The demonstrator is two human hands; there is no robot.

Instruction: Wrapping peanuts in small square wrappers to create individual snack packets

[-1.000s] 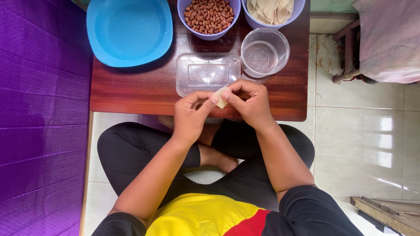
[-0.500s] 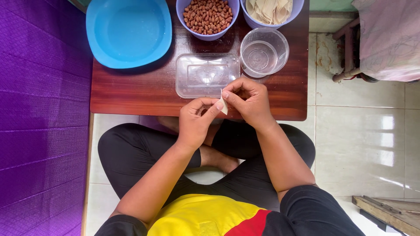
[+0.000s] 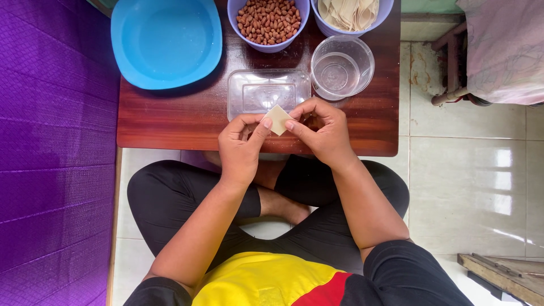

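1. Pale, thin and square, the small dough wrapper (image 3: 278,119) is pinched between both hands just above the near edge of the dark red-brown wooden counter (image 3: 170,122); the left hand (image 3: 242,148) has its grip closed on the wrapper's left corner with thumb and forefinger, and the right hand (image 3: 321,130) has its grip closed on the right corner. A sheet this thin looks easy to tear if the two hands pull apart rather than fold.
2. Held only at its corners, the wrapper could slip from one pinch and drop onto the counter or past its edge into the lap below — damp fingertips would make that likelier.
3. Just behind the hands sits a clear rectangular plastic tray (image 3: 266,92); a knuckle pushed forward could nudge it.
4. Near the right hand stands a clear round plastic cup (image 3: 341,67), seemingly with a little water in it — a careless reach might tip it.
5. Farther back, the lavender bowl of brown peanuts (image 3: 268,20), the lavender bowl of stacked pale wrappers (image 3: 351,12) and the shallow blue plastic basin (image 3: 164,41) stand close together; an elbow swing could jostle them.
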